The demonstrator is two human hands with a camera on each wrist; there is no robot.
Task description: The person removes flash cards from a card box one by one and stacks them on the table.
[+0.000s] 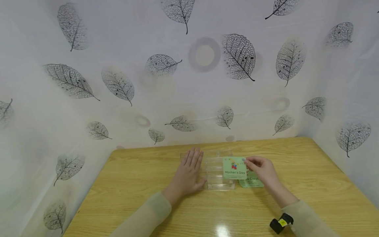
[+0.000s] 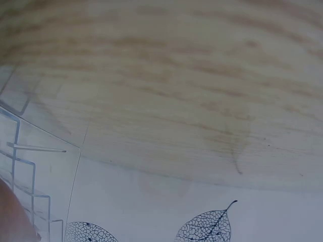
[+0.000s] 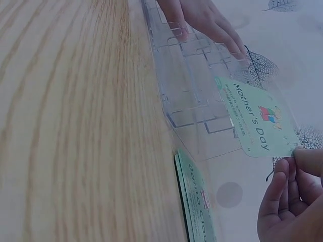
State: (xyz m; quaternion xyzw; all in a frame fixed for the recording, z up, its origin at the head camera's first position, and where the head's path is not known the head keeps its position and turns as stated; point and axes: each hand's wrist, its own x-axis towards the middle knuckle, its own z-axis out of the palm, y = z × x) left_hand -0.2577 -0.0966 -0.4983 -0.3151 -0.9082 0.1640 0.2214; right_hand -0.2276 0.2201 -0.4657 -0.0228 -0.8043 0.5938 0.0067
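Note:
A clear stepped plastic rack stands on the table, its tiers showing as a staircase outline in the left wrist view. My left hand lies with straight fingers against the rack's left side. Between thumb and fingers, my right hand pinches the upper right corner of a green "Mother's Day" card. That card is held up over the rack's right part, printed face showing. Under and behind it, a "Santa Claus" card tops a small stack of green cards on the table, right of the rack.
The wooden table reaches back to a pale cloth printed with leaves, which hangs behind and at both sides. A black device with a yellow label is worn at my right wrist.

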